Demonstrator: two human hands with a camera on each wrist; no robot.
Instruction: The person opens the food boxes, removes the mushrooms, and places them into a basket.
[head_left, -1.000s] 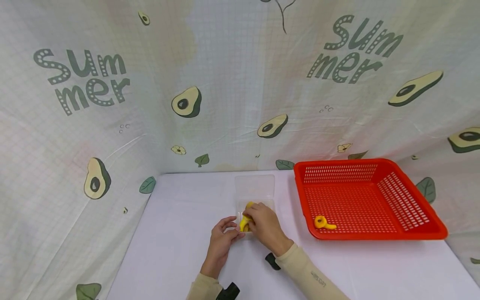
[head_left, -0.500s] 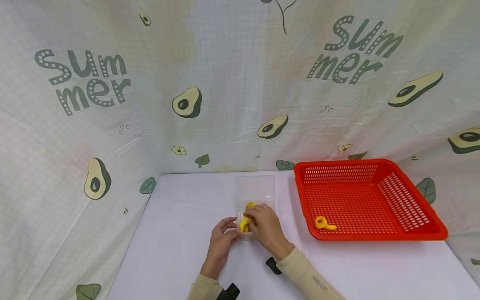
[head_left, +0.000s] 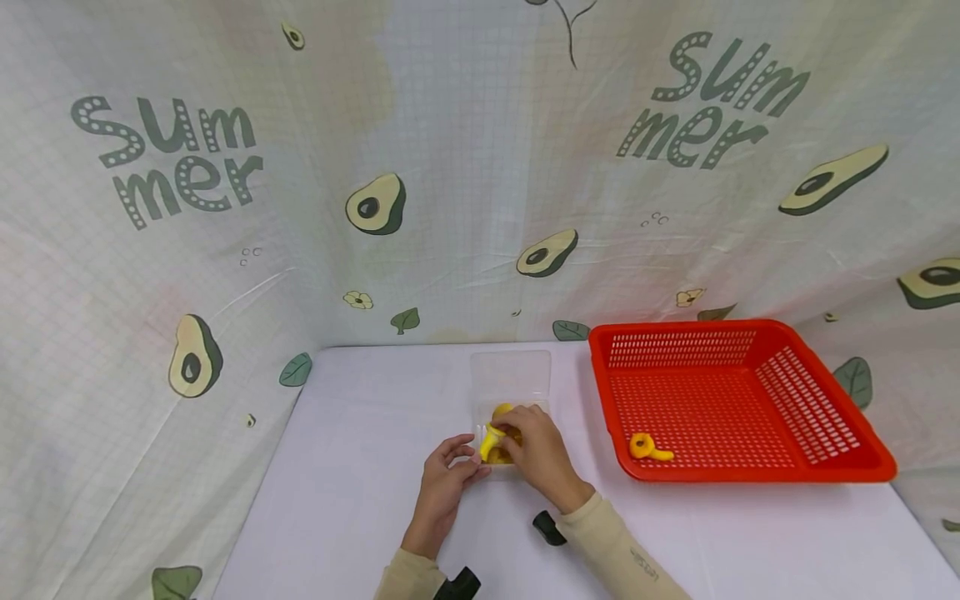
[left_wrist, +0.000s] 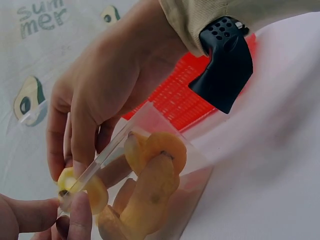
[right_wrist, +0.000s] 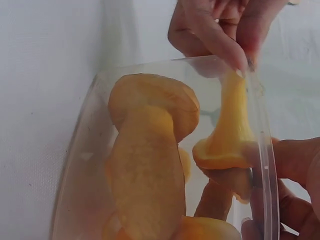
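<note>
A clear plastic box [right_wrist: 82, 150] holds several yellow mushrooms, among them a thick-stemmed mushroom [right_wrist: 147, 165] with a broad cap. My left hand [head_left: 442, 483] pinches the near left corner of the box between thumb and finger. Reaching in from the right, my right hand [head_left: 543, 454] holds a slimmer yellow mushroom [right_wrist: 232, 117] by its cap. This mushroom lies along the left wall inside the box, its stem end right at the corner where the left fingertips are. In the left wrist view, the right fingers [left_wrist: 82, 135] reach over the rim and partly hide the cap.
The box's clear lid [head_left: 510, 372] is laid back flat behind it. To the right stands a red perforated basket [head_left: 705, 472] with an orange-yellow mushroom [head_left: 642, 446] in its near left corner. A patterned cloth [head_left: 450, 167] hangs behind the white table [head_left: 360, 433].
My right hand has shifted slightly to the right, and more of the mushrooms in the box shows under its fingers. The left hand stays at the corner.
</note>
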